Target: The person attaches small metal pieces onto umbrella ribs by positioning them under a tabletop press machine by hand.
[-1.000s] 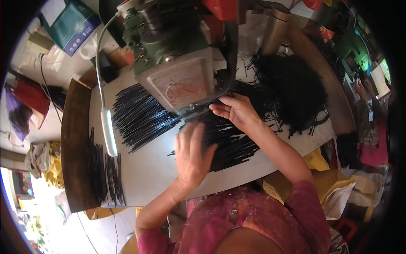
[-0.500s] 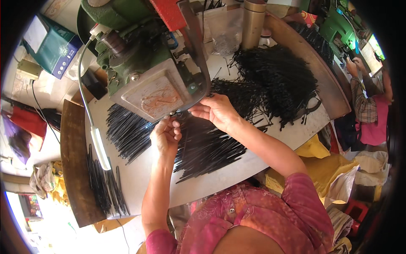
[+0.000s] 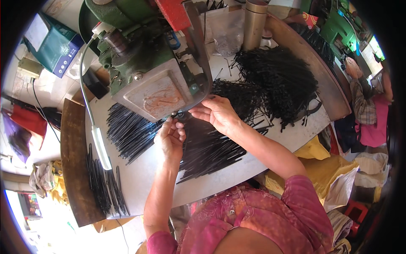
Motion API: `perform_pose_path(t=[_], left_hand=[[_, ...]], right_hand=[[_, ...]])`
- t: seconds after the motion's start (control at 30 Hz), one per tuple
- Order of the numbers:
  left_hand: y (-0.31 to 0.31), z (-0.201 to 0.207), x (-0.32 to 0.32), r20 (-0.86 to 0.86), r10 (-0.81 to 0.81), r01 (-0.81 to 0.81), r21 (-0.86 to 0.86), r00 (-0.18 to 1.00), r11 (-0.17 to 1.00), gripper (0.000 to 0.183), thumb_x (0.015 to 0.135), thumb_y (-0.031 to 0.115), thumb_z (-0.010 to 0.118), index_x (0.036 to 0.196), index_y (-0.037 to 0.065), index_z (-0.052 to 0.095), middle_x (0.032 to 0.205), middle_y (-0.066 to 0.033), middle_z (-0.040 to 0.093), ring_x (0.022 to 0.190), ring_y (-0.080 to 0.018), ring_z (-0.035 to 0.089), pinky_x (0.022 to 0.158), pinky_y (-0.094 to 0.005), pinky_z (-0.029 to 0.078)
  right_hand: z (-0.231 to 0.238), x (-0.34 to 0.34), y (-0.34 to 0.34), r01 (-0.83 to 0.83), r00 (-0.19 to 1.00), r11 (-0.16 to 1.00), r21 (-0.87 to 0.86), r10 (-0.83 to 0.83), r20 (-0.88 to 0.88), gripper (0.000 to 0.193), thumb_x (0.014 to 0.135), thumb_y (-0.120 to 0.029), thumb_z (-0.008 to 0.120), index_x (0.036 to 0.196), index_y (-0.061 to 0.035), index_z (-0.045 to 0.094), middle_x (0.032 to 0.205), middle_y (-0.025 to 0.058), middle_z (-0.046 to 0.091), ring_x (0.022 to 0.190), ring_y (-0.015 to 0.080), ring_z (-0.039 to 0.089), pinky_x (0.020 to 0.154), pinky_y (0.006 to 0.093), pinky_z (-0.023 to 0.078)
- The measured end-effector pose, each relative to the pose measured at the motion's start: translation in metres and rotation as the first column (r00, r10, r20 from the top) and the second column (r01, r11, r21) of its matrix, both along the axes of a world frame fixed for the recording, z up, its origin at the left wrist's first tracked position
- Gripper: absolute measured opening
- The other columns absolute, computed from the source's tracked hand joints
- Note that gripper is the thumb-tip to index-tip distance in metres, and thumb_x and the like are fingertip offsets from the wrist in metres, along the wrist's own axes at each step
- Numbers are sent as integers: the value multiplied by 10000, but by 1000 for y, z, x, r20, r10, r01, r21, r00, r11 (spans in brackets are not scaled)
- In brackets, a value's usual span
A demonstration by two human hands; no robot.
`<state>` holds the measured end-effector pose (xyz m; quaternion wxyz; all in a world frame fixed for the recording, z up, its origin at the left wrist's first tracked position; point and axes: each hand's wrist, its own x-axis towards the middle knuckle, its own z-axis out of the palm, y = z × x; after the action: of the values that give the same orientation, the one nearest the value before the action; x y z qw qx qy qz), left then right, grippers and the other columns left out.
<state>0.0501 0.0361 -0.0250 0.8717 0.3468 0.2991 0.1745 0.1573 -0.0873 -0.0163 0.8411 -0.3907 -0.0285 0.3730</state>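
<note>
A green press-like machine (image 3: pixel 139 63) with a pale metal cover plate hangs over the table. Right below the plate's lower edge, my left hand (image 3: pixel 170 139) has its fingers curled, thumb and forefinger pinched at the working point. What it pinches is too small to make out. My right hand (image 3: pixel 219 113) is beside the machine's lower right side, thumb and fingers brought together; their grip is partly hidden. Beneath and between my hands lies a spread of thin black strips (image 3: pixel 211 150). More black strips (image 3: pixel 131 131) lie in a bundle to the left of my left hand.
At the right rises a big tangled heap of black strips (image 3: pixel 275 80). A small lamp (image 3: pixel 100 148) on a bent cable hangs at the left, above another strip bundle (image 3: pixel 103 186). A gold flask (image 3: pixel 254 25) stands at the back. Curved brown boards (image 3: pixel 72 169) edge the table. Another person's arm (image 3: pixel 363 101) shows far right.
My left hand has shifted slightly right and its fingers have moved a little under the machine. My right hand stays nearly in place. The other person's hands at far right have moved.
</note>
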Motion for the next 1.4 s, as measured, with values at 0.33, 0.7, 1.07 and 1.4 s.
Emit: perform_pose_path(t=[0.33,0.7,1.07,1.4], left_hand=[[-5,-4,-1,55,-30,32,-36,998,999,187,817,171,547,901,7,514,723,-85,593,545,-120,495,487,-218,378],[7,14,-7,-7,-156,156,-20,988,988,154,768,149,550,854,22,535,761,-84,583,644,-160,558,504,-246,440],[0,9,-5,-87,-199,201,23,976,979,113,712,117,530,791,39,509,725,-59,540,532,-103,445,409,-196,338],[-6,15,-28,-198,-153,221,388,968,895,66,775,127,537,753,111,477,590,10,469,404,-42,349,337,-170,258]], right_hand=[[-8,4,-13,-38,999,999,18,39,-22,239,818,-127,538,928,84,513,835,177,593,687,217,622,618,281,532],[30,76,-138,621,400,549,-559,392,829,150,722,-70,592,865,-34,618,882,106,575,690,216,600,580,282,485],[20,115,-136,911,-28,310,-271,703,710,111,694,-90,533,782,-59,594,856,97,532,776,277,545,656,378,465],[-3,-4,-32,530,-394,809,-255,500,771,161,724,-209,570,728,-56,519,624,57,506,598,210,512,458,303,423]])
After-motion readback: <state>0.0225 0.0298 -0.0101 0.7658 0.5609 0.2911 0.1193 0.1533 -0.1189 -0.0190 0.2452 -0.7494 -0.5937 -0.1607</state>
